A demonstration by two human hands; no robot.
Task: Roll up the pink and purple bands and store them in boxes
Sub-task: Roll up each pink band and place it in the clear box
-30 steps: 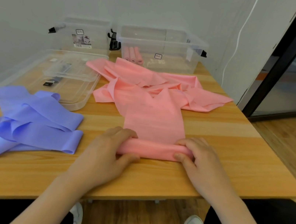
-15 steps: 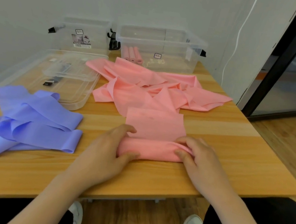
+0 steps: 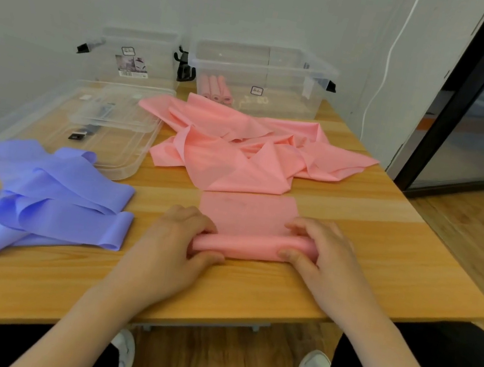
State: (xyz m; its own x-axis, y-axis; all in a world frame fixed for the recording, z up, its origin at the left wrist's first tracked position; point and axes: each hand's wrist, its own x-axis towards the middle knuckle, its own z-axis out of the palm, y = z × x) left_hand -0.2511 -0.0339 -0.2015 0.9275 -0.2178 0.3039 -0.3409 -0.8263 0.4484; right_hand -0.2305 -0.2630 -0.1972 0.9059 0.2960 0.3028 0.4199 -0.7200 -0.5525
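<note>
A pink band lies partly rolled near the table's front edge; its roll point(image 3: 251, 246) runs left to right, and a short flat tail point(image 3: 247, 214) stretches away from it. My left hand point(image 3: 175, 247) grips the roll's left end, fingers curled over it. My right hand point(image 3: 322, 256) grips the right end the same way. Behind the tail sits a loose heap of pink bands point(image 3: 239, 151). Purple bands point(image 3: 41, 199) lie in a heap at the left. A clear box point(image 3: 299, 75) at the back holds three pink rolls point(image 3: 217, 89). A second clear box point(image 3: 134, 52) stands to its left.
Two clear lids point(image 3: 63, 123) lie stacked at the back left, between the purple heap and the left box. The wooden table point(image 3: 382, 253) ends close to my body. A white cable point(image 3: 386, 63) hangs down the wall at the right, beside a dark door frame point(image 3: 455, 106).
The roll has grown thicker and moved away from me. The flat tail has shortened and its far end has come free of the pink heap. Both hands kept hold of the ends.
</note>
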